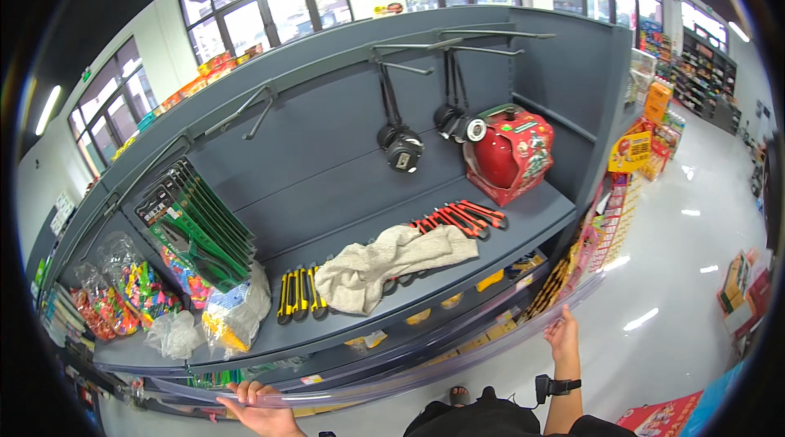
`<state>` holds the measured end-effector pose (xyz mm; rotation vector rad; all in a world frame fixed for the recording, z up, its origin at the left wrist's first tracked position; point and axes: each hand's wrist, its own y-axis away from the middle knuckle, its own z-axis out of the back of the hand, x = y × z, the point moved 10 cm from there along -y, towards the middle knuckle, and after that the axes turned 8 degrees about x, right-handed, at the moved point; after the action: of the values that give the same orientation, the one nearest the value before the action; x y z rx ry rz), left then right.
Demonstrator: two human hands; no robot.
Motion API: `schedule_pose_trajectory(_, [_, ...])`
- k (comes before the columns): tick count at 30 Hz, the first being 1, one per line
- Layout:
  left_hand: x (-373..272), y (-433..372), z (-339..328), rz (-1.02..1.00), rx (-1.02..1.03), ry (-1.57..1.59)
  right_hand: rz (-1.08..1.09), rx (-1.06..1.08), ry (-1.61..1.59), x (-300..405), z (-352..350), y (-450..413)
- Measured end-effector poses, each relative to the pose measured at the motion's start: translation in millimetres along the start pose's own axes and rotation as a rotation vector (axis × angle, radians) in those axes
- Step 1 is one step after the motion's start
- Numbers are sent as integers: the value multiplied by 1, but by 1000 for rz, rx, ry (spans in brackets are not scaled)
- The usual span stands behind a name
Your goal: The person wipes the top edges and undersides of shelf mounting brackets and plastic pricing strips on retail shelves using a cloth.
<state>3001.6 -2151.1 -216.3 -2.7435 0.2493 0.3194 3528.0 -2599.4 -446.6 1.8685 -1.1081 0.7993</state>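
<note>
A long strip of clear plastic (423,375) spans the space before me, in front of the shelf's front edge. My left hand (264,409) grips it near its left end, fingers over the top. My right hand (561,333) holds it near the right end, thumb and fingers around its lower edge. On the grey shelf behind it, a crumpled beige cloth (392,259) lies beside yellow-and-black utility knives (300,295) and partly over a row of red-and-black ones (466,219).
Green carded pliers (196,234) hang at the left above bagged colourful goods (144,290). Black items on straps (402,149) hang from hooks. A red boxed ball (509,152) stands at the shelf's right end. Cartons (739,290) stand on the floor at right.
</note>
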Motion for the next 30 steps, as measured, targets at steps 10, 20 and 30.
schedule_pose_trajectory(10, [-27, 24, -8, 114, -78, -186, -70, -274, -31, -48, 67, 55])
schedule_pose_trajectory(20, [-22, 58, -38, 115, -143, -251, -308, 29, 207, -72, 56, 89])
schedule_pose_trajectory(30, [36, 87, -78, 62, -39, -646, -296, 307, 577, -47, -14, 53])
